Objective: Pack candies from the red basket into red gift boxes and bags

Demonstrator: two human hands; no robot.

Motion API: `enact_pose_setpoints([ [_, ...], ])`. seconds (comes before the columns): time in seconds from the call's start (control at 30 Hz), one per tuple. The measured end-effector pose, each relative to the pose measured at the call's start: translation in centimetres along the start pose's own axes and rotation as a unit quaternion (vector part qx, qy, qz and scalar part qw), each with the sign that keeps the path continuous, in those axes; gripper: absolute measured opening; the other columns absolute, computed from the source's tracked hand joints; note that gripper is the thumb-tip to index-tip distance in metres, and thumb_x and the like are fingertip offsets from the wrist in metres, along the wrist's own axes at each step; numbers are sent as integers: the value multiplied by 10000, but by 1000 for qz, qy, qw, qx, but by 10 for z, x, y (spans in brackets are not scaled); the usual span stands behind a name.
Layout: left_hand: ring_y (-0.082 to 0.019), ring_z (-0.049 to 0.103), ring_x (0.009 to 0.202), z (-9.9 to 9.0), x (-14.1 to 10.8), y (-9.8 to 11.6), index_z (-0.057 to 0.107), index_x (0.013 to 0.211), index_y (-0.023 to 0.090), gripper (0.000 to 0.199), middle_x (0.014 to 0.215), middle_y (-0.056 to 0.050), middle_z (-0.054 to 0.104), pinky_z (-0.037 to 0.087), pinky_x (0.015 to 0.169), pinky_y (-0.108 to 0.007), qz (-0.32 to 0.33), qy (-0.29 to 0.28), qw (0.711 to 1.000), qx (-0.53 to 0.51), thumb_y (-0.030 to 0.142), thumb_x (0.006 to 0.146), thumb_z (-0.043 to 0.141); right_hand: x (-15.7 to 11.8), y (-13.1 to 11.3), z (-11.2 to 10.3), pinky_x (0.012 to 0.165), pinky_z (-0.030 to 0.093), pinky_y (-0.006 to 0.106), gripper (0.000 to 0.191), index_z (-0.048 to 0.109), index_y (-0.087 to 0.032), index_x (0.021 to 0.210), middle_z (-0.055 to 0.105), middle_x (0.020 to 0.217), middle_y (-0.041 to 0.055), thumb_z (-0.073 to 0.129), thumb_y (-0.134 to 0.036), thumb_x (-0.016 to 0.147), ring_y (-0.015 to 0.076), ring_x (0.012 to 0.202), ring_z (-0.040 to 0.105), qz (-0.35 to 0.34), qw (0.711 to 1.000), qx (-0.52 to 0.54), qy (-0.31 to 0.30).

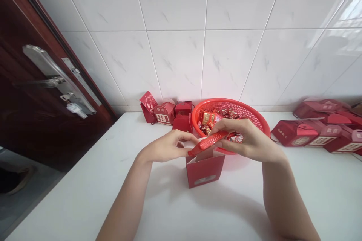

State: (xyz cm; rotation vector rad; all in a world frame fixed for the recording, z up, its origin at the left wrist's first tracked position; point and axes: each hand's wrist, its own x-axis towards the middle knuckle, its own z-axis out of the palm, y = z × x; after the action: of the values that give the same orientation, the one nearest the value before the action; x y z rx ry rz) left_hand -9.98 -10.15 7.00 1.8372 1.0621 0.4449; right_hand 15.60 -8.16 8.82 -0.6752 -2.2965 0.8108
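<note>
A small red gift box [205, 171] stands upright on the white tabletop with its top flaps spread. Over its mouth I hold a shiny red wrapped packet [209, 141] at a slant. My right hand [244, 141] pinches the packet's right end between thumb and fingers. At the lower left end of the packet, the thumb and index finger of my left hand [174, 145] close on its tip, beside the box's rim. Just behind is a red plastic basket [260, 122] of wrapped candies [209, 118], partly hidden by my right hand.
Several red gift boxes [164, 113] stand by the tiled wall, left of the basket. More closed red boxes [296, 133] are grouped at the right. A dark wooden door [34, 109] with keys [76, 110] in its lock is at the left, past the table's edge.
</note>
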Motion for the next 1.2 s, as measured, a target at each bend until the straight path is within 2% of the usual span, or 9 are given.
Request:
enact_pose_setpoints([
  [0.13, -197, 641, 858, 4, 4, -2, 780, 984, 197, 223, 937, -17, 752, 485, 752, -294, -5, 27, 1000, -15, 239, 829, 625, 1, 3, -1, 657, 547, 260, 57, 660, -188, 947, 716, 866, 28, 634, -205, 900, 158, 767, 673, 11, 1000, 23, 5],
  [0.3, -223, 657, 913, 8, 7, -5, 763, 931, 194, 175, 944, -16, 746, 483, 739, -290, -9, 41, 999, -9, 272, 792, 691, 4, 10, -4, 662, 537, 274, 56, 655, -178, 952, 735, 858, 35, 628, -204, 910, 166, 759, 684, 21, 999, 23, -38],
  [0.43, -241, 660, 990, 3, 1, -5, 758, 1044, 214, 276, 1069, -33, 745, 493, 743, -290, -20, 10, 1000, 13, 264, 778, 705, 5, 14, -6, 681, 529, 279, 88, 679, -164, 981, 742, 850, 40, 626, -202, 922, 168, 761, 689, 12, 998, 16, -58],
  [0.57, -247, 635, 1116, -4, -7, -2, 723, 1208, 269, 461, 1216, -23, 718, 520, 884, -317, -28, -25, 999, 38, 240, 748, 740, 2, 11, -6, 659, 491, 263, 106, 697, -178, 1001, 737, 852, 28, 633, -172, 917, 150, 737, 655, -3, 998, -41, -49],
  [0.67, -246, 638, 1127, -6, -12, 0, 723, 1221, 270, 477, 1218, -25, 722, 533, 901, -324, -26, -36, 998, 44, 226, 746, 727, -2, 2, 2, 652, 467, 261, 109, 688, -191, 974, 728, 848, 23, 608, -139, 923, 143, 714, 622, -33, 995, -80, -54],
  [0.87, -225, 676, 1062, -4, -14, 0, 719, 1251, 277, 545, 1221, -25, 737, 557, 798, -274, 16, -68, 997, 24, 138, 726, 668, -3, -10, 29, 556, 346, 239, 167, 691, -192, 961, 631, 776, 12, 542, -117, 949, 112, 604, 498, -63, 981, -166, -83],
  [1.0, -239, 662, 1130, -7, -15, -2, 713, 1261, 298, 579, 1274, -22, 718, 561, 855, -297, 16, -68, 997, 26, 116, 714, 663, -1, -12, 39, 515, 235, 246, 195, 659, -189, 1004, 598, 735, -4, 533, -71, 913, 110, 561, 427, -35, 971, -222, -85],
  [1.1, -256, 630, 1201, -11, -16, -2, 698, 1285, 325, 588, 1333, -14, 690, 554, 920, -332, 7, -80, 996, 34, 151, 723, 690, 1, -12, 40, 520, 209, 247, 190, 624, -181, 985, 583, 706, -20, 541, -44, 882, 103, 541, 399, -21, 967, -229, -110],
  [1.2, -247, 635, 1182, -12, -16, -2, 690, 1300, 332, 593, 1328, -17, 692, 551, 940, -341, 7, -91, 995, 34, 158, 733, 686, 1, -10, 41, 536, 206, 243, 229, 649, -198, 941, 555, 708, -19, 522, -20, 872, 101, 561, 384, -42, 963, -235, -127],
])
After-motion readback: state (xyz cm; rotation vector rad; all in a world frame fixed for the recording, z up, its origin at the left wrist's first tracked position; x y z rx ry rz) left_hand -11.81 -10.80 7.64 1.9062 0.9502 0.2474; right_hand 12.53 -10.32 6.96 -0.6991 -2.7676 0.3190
